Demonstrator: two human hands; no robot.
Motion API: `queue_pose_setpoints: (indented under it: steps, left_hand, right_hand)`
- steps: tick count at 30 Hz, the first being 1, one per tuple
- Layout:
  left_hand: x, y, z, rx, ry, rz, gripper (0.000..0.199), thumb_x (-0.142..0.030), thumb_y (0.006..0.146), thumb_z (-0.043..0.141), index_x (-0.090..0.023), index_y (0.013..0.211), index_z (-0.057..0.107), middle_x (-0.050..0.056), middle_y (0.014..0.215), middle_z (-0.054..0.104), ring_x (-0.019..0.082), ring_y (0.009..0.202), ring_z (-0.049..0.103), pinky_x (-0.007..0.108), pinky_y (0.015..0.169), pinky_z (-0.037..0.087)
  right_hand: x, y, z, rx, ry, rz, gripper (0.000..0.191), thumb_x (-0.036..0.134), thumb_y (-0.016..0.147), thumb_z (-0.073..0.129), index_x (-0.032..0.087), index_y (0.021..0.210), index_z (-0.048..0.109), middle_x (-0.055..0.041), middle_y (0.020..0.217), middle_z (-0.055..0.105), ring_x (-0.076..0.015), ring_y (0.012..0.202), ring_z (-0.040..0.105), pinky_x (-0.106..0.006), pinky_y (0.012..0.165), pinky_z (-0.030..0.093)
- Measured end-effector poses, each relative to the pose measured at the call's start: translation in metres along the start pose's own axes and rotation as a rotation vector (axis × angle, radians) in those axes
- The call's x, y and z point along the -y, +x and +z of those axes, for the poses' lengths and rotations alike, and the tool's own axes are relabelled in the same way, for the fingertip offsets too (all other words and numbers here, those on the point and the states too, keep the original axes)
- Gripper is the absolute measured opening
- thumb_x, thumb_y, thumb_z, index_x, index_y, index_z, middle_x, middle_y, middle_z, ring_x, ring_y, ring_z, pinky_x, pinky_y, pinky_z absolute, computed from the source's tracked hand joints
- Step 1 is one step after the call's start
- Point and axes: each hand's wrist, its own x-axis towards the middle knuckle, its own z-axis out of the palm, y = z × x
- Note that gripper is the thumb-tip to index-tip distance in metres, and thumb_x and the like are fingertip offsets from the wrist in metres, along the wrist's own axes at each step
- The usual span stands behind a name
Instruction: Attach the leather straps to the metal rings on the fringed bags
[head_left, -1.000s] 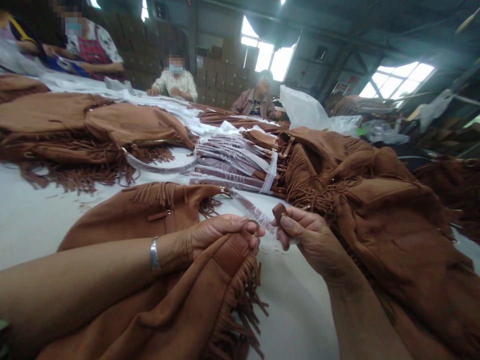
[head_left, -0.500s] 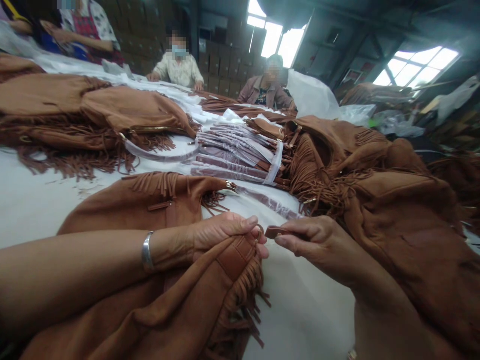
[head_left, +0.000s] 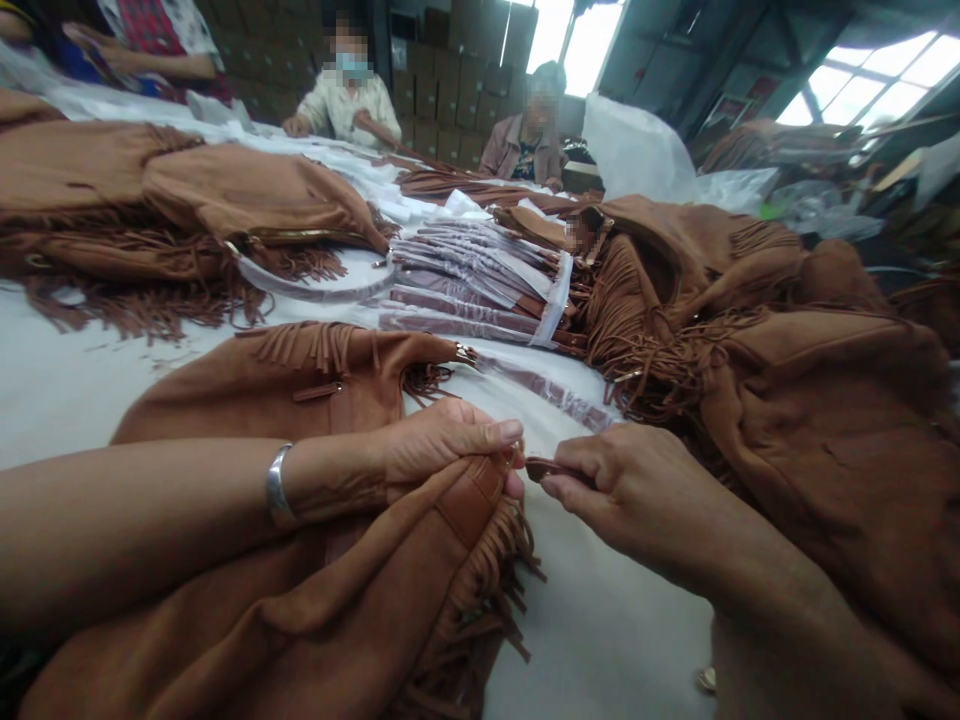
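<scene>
My left hand (head_left: 442, 440) is closed on the corner of a brown fringed handbag (head_left: 330, 610), thumb on top, by a small metal ring (head_left: 515, 450). Facing it, my right hand (head_left: 637, 485) pinches the brown end of a strap (head_left: 541, 468) between thumb and fingers. The strap's tip is close to the ring; whether they touch I cannot tell. Behind my hands, a plastic-wrapped strap (head_left: 551, 388) runs from a metal clasp (head_left: 466, 353) on the bag's far side toward my right hand, which hides where it ends.
Bundled wrapped straps (head_left: 465, 280) lie in the middle of the white table (head_left: 600, 620). Brown fringed bags are piled at the right (head_left: 840, 430) and far left (head_left: 255, 195). Several people sit or stand across the table, one in a white top (head_left: 349, 110).
The view has tilted slightly downward. My right hand has turned a little, knuckles more upward, with the strap end still near the ring. A person opposite has raised a brown strip.
</scene>
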Motion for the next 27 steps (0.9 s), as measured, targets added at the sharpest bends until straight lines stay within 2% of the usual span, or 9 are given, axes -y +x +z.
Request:
queue_pose_setpoints:
  steps: [5, 8, 12, 18, 27]
  left_hand:
    - [-0.003, -0.002, 0.004, -0.061, 0.034, 0.017, 0.032, -0.04, 0.071, 0.07, -0.008, 0.072, 0.066, 0.008, 0.067, 0.067, 0.013, 0.062, 0.061, 0.021, 0.063, 0.045]
    - [-0.004, -0.003, 0.005, -0.073, 0.078, -0.005, 0.033, -0.04, 0.071, 0.07, -0.008, 0.069, 0.065, 0.008, 0.064, 0.066, 0.011, 0.056, 0.059, 0.02, 0.057, 0.044]
    - [-0.006, -0.006, 0.007, -0.097, 0.093, -0.025, 0.032, -0.04, 0.071, 0.07, -0.009, 0.07, 0.064, 0.006, 0.062, 0.065, 0.01, 0.049, 0.056, 0.02, 0.05, 0.042]
    - [-0.008, -0.007, 0.01, -0.094, 0.132, 0.025, 0.033, -0.04, 0.073, 0.069, -0.008, 0.068, 0.063, 0.006, 0.06, 0.064, 0.009, 0.052, 0.056, 0.018, 0.055, 0.042]
    - [-0.01, -0.006, 0.009, -0.144, 0.2, 0.064, 0.038, -0.046, 0.069, 0.07, -0.01, 0.064, 0.059, 0.003, 0.058, 0.062, 0.008, 0.05, 0.052, 0.018, 0.052, 0.039]
  right_hand:
    - [0.003, 0.001, 0.001, 0.02, 0.047, 0.029, 0.026, 0.029, 0.081, 0.05, 0.02, 0.058, 0.059, 0.0012, 0.052, 0.053, -0.0105, 0.051, 0.045, -0.028, 0.051, 0.021]
    - [0.003, 0.001, -0.001, 0.055, 0.101, -0.004, 0.028, 0.031, 0.083, 0.048, 0.02, 0.059, 0.058, 0.002, 0.053, 0.053, -0.01, 0.051, 0.044, -0.026, 0.052, 0.021]
    - [0.002, 0.0, -0.005, 0.097, 0.109, 0.059, 0.03, 0.032, 0.081, 0.048, 0.019, 0.054, 0.053, 0.0022, 0.05, 0.048, -0.0098, 0.047, 0.04, -0.026, 0.049, 0.019]
    - [0.004, 0.001, -0.006, 0.114, 0.117, 0.043, 0.03, 0.03, 0.081, 0.047, 0.019, 0.053, 0.051, 0.0027, 0.048, 0.044, -0.0096, 0.046, 0.037, -0.026, 0.048, 0.018]
    - [0.013, 0.007, -0.001, 0.104, 0.134, 0.059, 0.03, 0.029, 0.081, 0.047, 0.018, 0.053, 0.051, 0.0019, 0.049, 0.046, -0.0097, 0.047, 0.039, -0.026, 0.049, 0.02]
